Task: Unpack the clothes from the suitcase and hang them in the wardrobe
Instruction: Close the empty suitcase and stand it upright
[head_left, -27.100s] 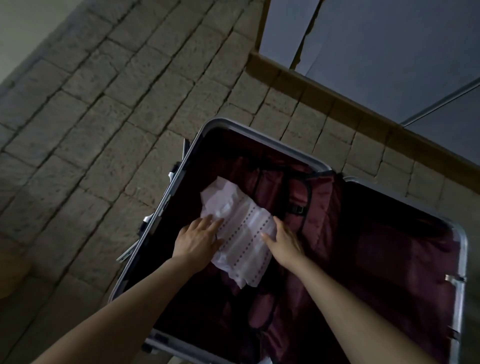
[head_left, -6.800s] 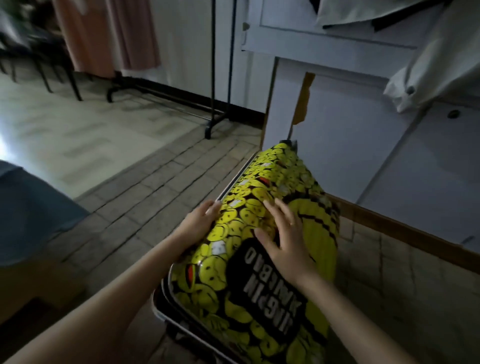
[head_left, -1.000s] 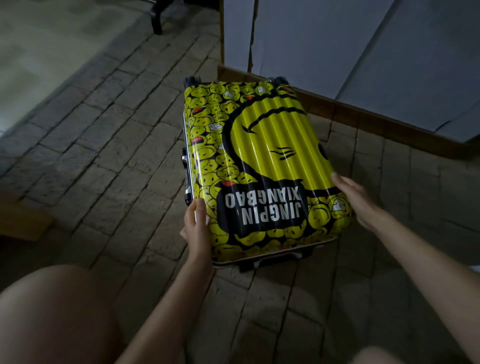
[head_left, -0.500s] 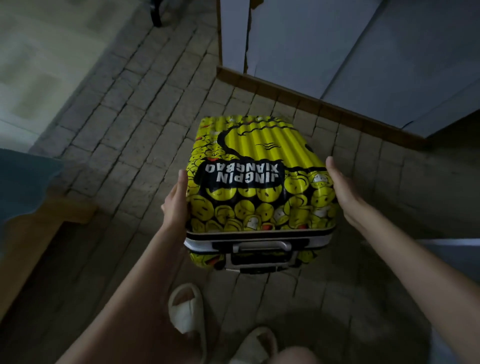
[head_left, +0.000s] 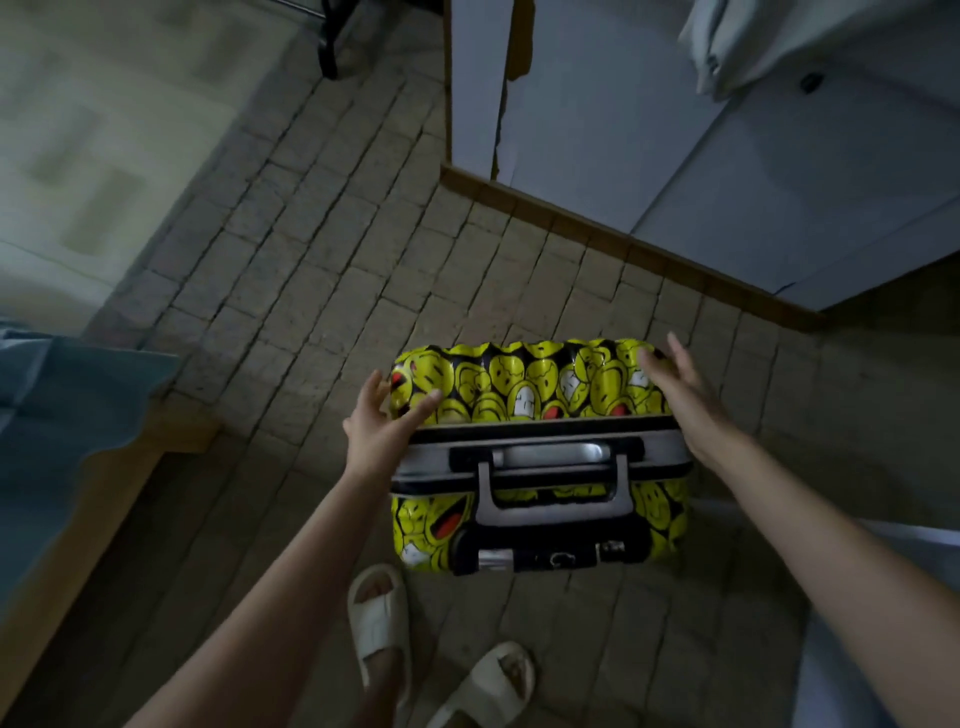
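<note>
I look down at a yellow smiley-print suitcase (head_left: 540, 457) standing upright and shut on the brick floor (head_left: 291, 291), top handle (head_left: 550, 460) facing me, just in front of two pale slippers (head_left: 415, 660). My left hand (head_left: 376, 428) rests on its left upper corner, fingers (head_left: 423, 405) spread apart and laid on the shell, not clamped. My right hand (head_left: 685, 395) braces the right corner, fingers open too. I judge both palms steady it so it stays upright (the case looks tall and tippable). The white wardrobe (head_left: 701, 171) stands beyond, with pale cloth (head_left: 769, 36) hanging at top right.
</note>
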